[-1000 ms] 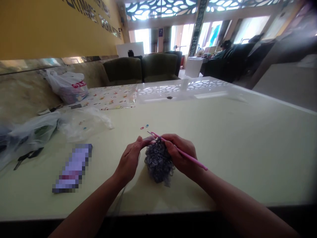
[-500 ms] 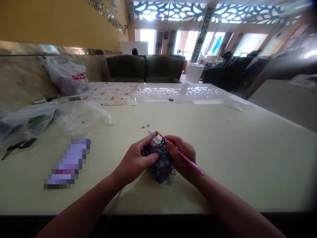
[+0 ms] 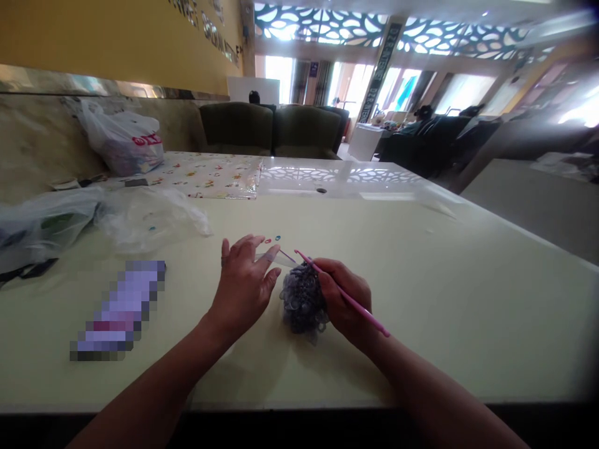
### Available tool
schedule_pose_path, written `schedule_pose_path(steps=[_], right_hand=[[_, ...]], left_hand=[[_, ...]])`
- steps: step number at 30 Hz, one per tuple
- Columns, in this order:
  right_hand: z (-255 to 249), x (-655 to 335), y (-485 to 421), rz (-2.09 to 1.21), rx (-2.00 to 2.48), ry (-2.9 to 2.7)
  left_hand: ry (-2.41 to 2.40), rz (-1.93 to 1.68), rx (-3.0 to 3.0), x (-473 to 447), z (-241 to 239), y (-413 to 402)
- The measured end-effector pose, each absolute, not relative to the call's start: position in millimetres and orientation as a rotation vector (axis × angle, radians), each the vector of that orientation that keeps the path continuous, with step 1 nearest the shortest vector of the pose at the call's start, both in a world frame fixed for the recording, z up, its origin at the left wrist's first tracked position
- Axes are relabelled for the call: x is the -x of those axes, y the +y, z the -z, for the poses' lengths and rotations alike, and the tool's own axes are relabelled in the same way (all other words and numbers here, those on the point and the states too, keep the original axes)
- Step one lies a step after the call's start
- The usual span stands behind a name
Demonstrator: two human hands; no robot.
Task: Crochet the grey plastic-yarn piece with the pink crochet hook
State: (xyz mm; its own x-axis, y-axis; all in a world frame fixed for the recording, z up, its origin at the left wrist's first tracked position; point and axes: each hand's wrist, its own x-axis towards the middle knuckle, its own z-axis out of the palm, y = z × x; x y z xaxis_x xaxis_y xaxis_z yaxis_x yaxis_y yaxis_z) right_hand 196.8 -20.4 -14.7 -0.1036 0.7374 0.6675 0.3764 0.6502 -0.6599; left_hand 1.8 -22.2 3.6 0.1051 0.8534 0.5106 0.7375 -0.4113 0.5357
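Note:
My right hand (image 3: 346, 290) is closed around a pink crochet hook (image 3: 362, 312), whose tip points up and left. Its fingertips also pinch the edge of a grey, ruffled crochet piece (image 3: 303, 299), which hangs just over the table. Left of the piece, my left hand (image 3: 246, 274) is apart from it, its fingers spread. A strand of sheer greyish ribbon yarn (image 3: 283, 259) runs from the left index finger to the piece near the hook's tip. Beyond the left fingertips lie a red stitch marker (image 3: 268, 241) and a blue stitch marker (image 3: 277, 237).
On the white table (image 3: 468, 312), a blurred-out purple item (image 3: 124, 305) lies left of my hands. Clear plastic bags (image 3: 154, 215) lie behind it, near a full white carrier bag (image 3: 126, 140) and a patterned mat (image 3: 210, 174). Dark chairs (image 3: 306, 131) stand beyond the table.
My left hand has let go of the crochet piece and moved left, its fingers opening out. The strand now stretches between them. My right hand and the hook have barely moved.

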Motion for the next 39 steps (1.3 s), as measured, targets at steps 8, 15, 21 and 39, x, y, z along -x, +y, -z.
schedule_pose_path(steps=[8, 15, 21, 39], right_hand=[[11.7, -194.6, -24.9, -0.5, 0.866, -1.698], [10.9, -194.1, -23.8, -0.626, 0.829, -1.642], [11.4, -195.0, -22.7, -0.679, 0.825, -1.63], [8.5, -197.9, -26.5, -0.576, 0.79, -1.709]], left_hand=[[1.307, -1.388, -1.582, -4.1, -8.9, -26.5], [1.042, -1.397, -1.328, -15.5, -3.4, -30.1], [0.917, -1.272, -1.135, -16.6, -0.9, -29.5], [0.741, -1.078, -1.091, -8.4, -4.8, -32.8]])
